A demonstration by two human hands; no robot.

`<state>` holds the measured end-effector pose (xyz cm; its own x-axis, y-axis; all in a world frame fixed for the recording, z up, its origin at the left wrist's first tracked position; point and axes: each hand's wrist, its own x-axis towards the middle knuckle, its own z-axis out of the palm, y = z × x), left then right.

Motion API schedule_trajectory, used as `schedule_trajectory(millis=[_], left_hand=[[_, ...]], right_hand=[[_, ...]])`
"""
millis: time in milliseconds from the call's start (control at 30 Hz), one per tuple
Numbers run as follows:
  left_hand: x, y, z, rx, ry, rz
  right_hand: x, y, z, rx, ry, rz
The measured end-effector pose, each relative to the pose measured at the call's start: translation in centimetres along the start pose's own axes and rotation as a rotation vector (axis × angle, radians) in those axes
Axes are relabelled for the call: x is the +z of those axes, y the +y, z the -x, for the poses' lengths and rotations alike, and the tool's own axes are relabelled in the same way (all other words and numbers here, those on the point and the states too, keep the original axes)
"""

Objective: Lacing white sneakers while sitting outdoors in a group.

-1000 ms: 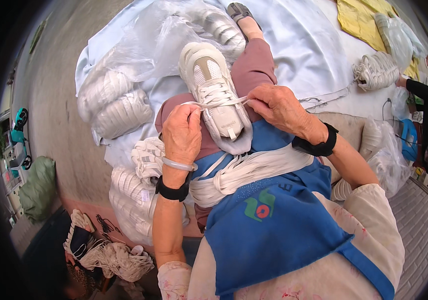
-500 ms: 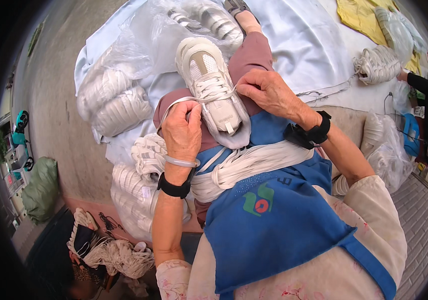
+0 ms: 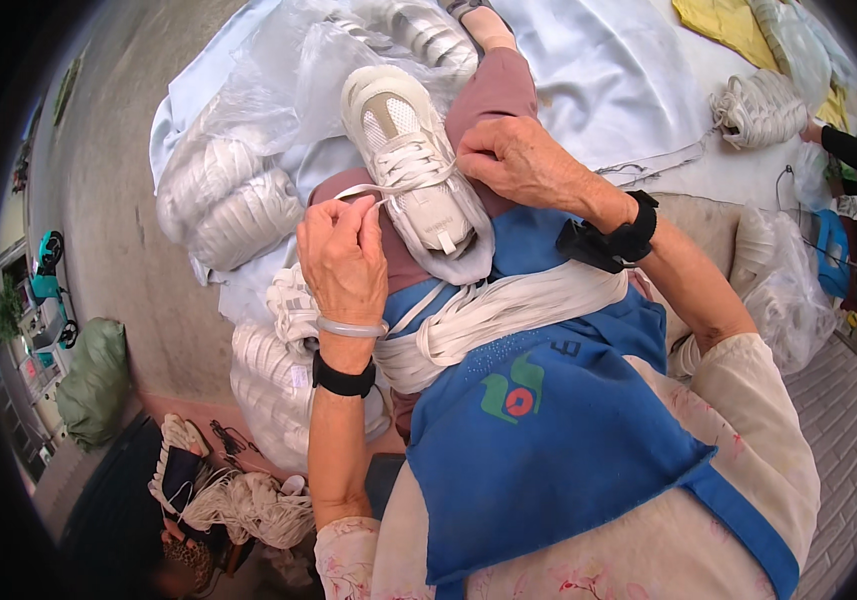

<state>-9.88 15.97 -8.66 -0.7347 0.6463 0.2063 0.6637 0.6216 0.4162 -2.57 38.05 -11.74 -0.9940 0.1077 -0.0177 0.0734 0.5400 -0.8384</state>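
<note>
A white and beige sneaker (image 3: 414, 170) rests across my lap, its toe pointing away and its heel toward me. A flat white shoelace (image 3: 410, 182) crosses its tongue. At the shoe's left side my left hand (image 3: 343, 250) pinches the lace, which bends in a loop by the fingertips. My right hand (image 3: 523, 165) is closed at the shoe's right edge, with the lace running up to its curled fingers; the fingertips are partly hidden. Over my blue apron (image 3: 548, 450) lies a thick bundle of white laces (image 3: 508, 325) at the waist.
Plastic-wrapped stacks of shoes (image 3: 238, 205) lie left on a pale sheet (image 3: 608, 80). A bundle of white shoes (image 3: 756, 108) sits at the far right, near another person's arm (image 3: 853, 155). Loose laces (image 3: 258, 512) lie lower left, beside a green sack (image 3: 93, 380).
My left hand has moved left and slightly down with the lace, and my right hand slightly left and up. The lace now lies drawn across the tongue.
</note>
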Motion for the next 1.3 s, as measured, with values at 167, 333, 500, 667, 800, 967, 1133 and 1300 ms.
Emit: schedule_trajectory(millis=[167, 333, 500, 667, 800, 967, 1133, 1300], left_hand=[[-0.7, 2.1, 0.6, -0.128, -0.122, 0.006], [-0.1, 3.0, 0.3, -0.172, -0.204, -0.006], [0.9, 1.8, 0.4, -0.172, -0.228, 0.013], [1.2, 1.3, 0.3, -0.142, -0.091, 0.193], [0.9, 1.4, -0.2, -0.131, -0.148, 0.115], [0.9, 2.0, -0.3, 0.008, -0.106, 0.069], [1.1, 1.8, -0.9, 0.014, -0.159, -0.022], [1.3, 1.6, -1.0, 0.033, -0.142, -0.022]], right_hand=[[0.2, -0.2, -0.1, 0.011, 0.022, -0.022], [1.3, 0.0, 0.2, -0.079, 0.063, 0.103], [2.3, 0.3, 0.7, -0.082, 0.175, -0.022], [1.6, -0.1, -0.3, 0.255, -0.039, -0.328], [2.3, 0.1, 0.8, -0.029, 0.092, 0.048], [1.2, -2.3, 3.1, -0.009, 0.124, 0.313], [2.6, -3.6, 3.0, -0.032, 0.062, 0.410], [3.2, -1.9, 2.2, -0.066, 0.025, 0.317]])
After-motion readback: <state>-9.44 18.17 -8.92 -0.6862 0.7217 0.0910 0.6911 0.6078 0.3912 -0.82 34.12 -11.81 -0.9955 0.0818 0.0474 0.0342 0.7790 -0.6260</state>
